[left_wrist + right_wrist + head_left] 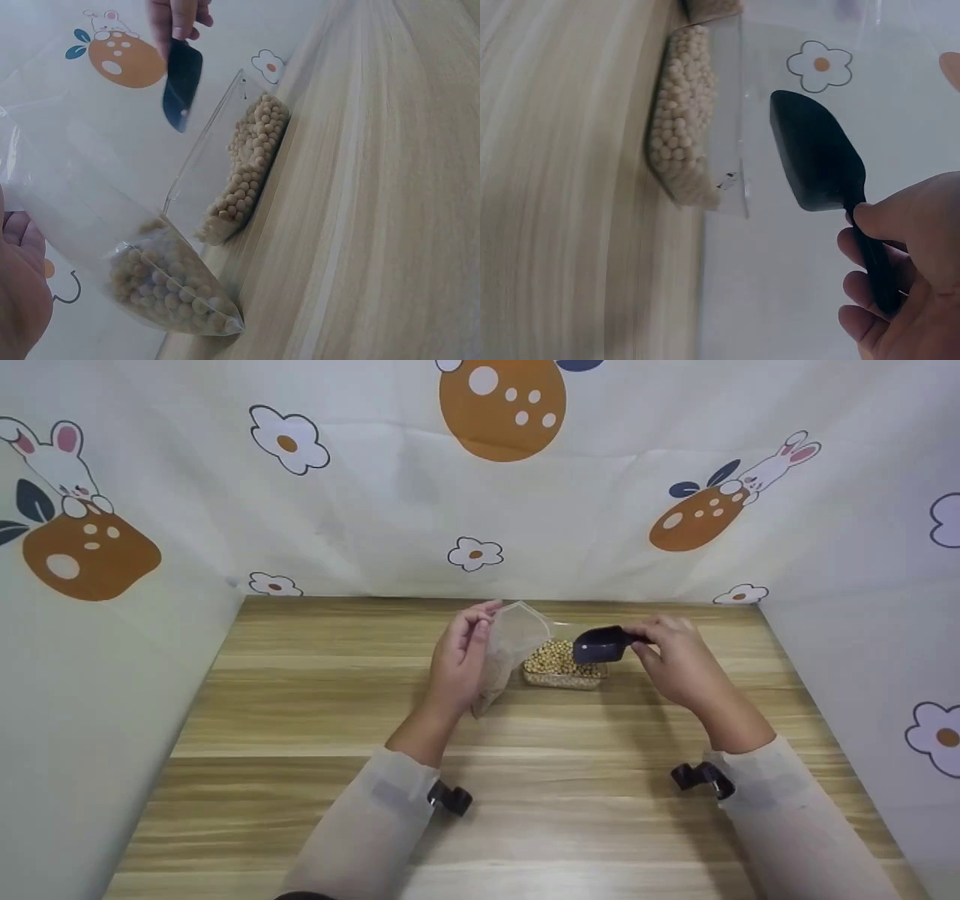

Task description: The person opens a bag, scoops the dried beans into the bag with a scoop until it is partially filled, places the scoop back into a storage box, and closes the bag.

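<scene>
My right hand [679, 660] grips a black scoop [817, 154] by its handle, above a clear box [562, 681]. Soybeans [682, 105] partly fill that box. In the head view one pale bean shows in the scoop's bowl, though the inside is only partly visible. My left hand [459, 660] holds a clear plastic bag [82, 195] near its top, just left of the box. Beans have gathered in the bag's lower end [176, 289], which hangs down near the table. The left fingertips are mostly out of the left wrist view.
The wood-grain table [315, 697] extends around the box and bag. A pale printed curtain [375, 510] stands behind and on both sides. Each sleeve carries a black wrist mount, one on the left [450, 797] and one on the right [703, 780].
</scene>
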### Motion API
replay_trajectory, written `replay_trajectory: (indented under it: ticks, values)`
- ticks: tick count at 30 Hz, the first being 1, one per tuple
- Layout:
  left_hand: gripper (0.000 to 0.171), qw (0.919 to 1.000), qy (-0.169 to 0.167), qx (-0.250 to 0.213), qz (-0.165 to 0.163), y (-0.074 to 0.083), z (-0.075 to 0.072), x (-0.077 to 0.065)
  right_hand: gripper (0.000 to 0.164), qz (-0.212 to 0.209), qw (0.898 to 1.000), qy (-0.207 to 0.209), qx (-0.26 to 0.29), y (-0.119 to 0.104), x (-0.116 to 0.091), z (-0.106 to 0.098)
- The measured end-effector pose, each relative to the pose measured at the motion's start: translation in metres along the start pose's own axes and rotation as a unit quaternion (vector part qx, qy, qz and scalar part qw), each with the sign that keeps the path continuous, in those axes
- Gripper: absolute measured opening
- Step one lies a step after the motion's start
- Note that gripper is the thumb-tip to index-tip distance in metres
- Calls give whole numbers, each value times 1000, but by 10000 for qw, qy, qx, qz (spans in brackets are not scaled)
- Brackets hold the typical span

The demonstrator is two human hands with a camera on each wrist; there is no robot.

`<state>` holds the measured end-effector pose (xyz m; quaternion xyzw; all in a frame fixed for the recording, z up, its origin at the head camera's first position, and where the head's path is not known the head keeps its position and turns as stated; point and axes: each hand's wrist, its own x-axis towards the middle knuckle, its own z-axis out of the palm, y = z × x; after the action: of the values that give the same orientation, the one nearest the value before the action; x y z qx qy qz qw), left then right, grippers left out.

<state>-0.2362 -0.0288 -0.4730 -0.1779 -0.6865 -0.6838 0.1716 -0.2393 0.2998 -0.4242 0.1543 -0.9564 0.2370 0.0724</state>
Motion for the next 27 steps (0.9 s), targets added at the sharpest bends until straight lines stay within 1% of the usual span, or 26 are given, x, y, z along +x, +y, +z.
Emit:
replay_trajectory:
  ticks: [3,8,11,15,18,20,24,27]
  values:
    - [18,10000,-2,-6,3,0,0,0,28,-81,9995,-118,-276,-2,2,3]
    - [18,10000,34,-13,-10,1,1,0,25,-350,9963,-179,-763,-7,5,7]
    - [19,10000,45,-8,-49,1,1,0,24,-517,9931,-167,-1038,-10,7,9]
    - [19,10000,38,26,-20,0,1,0,22,-658,9896,-95,-1276,-14,9,13]
    - [19,10000,17,43,30,-2,0,-1,23,-690,9872,-143,-1433,-17,11,16]
    - [19,10000,3,54,51,-2,0,-1,25,-664,9857,-266,-1528,-19,12,18]
    - [20,10000,1,7,61,-3,0,0,27,-557,9851,-523,-1542,-22,16,20]
    - [20,10000,0,-5,37,-2,0,-1,27,-538,9855,-592,-1499,-20,18,22]
